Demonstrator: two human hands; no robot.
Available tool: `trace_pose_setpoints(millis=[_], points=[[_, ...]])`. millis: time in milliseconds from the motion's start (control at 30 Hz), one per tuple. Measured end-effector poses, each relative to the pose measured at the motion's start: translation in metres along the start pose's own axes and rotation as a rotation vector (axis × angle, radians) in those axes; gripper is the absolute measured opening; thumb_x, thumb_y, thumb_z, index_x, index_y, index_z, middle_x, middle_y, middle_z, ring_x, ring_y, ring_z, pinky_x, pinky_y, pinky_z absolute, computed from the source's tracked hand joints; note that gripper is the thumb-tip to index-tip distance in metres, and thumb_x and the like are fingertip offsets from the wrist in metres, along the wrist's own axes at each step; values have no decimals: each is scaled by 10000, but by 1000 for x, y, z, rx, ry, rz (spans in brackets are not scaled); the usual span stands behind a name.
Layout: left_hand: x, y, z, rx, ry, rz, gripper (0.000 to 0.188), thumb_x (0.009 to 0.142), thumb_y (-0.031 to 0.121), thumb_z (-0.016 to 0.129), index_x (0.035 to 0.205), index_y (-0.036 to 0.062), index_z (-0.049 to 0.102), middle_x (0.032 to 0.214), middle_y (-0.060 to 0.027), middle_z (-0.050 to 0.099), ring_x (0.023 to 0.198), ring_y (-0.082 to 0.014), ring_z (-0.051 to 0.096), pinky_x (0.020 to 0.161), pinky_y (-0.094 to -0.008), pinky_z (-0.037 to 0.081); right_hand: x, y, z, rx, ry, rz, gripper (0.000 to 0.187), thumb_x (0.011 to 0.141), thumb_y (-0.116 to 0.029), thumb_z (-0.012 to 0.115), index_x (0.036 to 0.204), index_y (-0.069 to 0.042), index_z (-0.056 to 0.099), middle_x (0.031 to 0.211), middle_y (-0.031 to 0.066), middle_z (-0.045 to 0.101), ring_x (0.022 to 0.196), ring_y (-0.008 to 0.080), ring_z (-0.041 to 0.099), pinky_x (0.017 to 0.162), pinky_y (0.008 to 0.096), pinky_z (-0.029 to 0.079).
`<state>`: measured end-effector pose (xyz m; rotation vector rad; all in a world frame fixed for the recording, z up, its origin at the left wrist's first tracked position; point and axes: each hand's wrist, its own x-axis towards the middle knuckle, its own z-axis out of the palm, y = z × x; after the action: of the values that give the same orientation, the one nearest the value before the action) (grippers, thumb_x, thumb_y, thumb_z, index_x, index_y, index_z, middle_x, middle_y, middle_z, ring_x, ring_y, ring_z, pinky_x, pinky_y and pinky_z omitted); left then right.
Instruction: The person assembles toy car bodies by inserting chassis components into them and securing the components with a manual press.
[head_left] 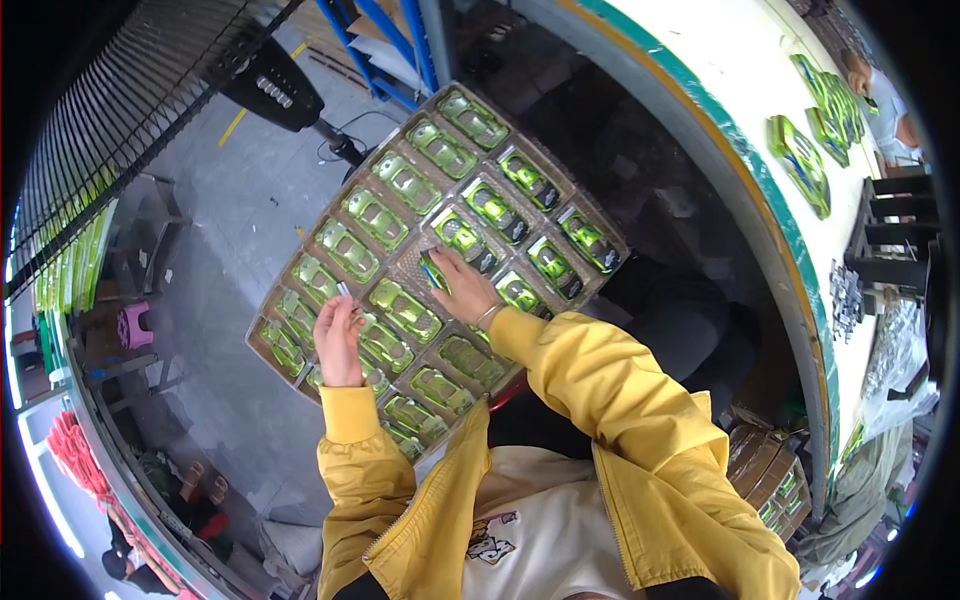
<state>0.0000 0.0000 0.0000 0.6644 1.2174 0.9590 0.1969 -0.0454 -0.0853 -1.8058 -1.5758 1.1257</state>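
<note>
Along the right, worktop (720,60): long and white, with a green and orange edge. Green car pieces (800,165) lie on it, and a person (890,115) in white sits or stands at its far side.
Fan (270,90): big and black, just past the far left side of the tray. Its wire cage hides the top left corner of the view.
Tray (592,205): big and brown, set slantwise in front of the person, with toy cars in its pockets.
Yellow sleeves (630,370): the right one hides the near right corner of the tray.
Box (745,450): brown, low on the right, with green things inside, partly hidden by the right sleeve.
Pink stool (135,326): on the left, well away from the tray.
Right hand (462,288): over the middle of the tray. Its fingers reach a green and blue piece; I can't tell if they grip it or only touch it.
Left hand (340,332): over the left part of the tray, fingers pinched tight on a thin pale stick (345,290).
Bright cars (555,265): shiny green with dark ends, mostly toward the right. They look done to me.
Pale cars (348,250): plain green, along the left and near sides. Maybe these are left, so it seems about part-way.
Green and blue piece (432,272): small, at the right fingertips, mostly covered.
</note>
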Motion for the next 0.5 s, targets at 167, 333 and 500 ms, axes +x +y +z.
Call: trace_pose_setpoints(millis=[167,333,500], points=[[12,-5,-27,-56,80,-19,99,796,114,572,866,69,518,778,-6,544,714,-102,524,631,-220,423,24,-11,25,-240,363,-137,542,721,-179,616,1201,-140,366,1258,84,309,930,348,479,774,427,449],[8,-18,-56,-66,139,-55,96,794,119,575,858,80,514,795,-10,547,735,-113,525,649,-247,428,21,-13,41,-325,280,-302,577,694,-151,624,1207,-138,360,1242,81,319,953,322,461,782,395,466],[6,-22,-68,-87,150,-56,104,796,122,573,865,79,509,809,-17,546,746,-115,519,658,-247,423,30,-7,45,-297,336,-188,554,704,-142,617,1199,-137,366,1248,81,348,982,325,485,780,392,456]])
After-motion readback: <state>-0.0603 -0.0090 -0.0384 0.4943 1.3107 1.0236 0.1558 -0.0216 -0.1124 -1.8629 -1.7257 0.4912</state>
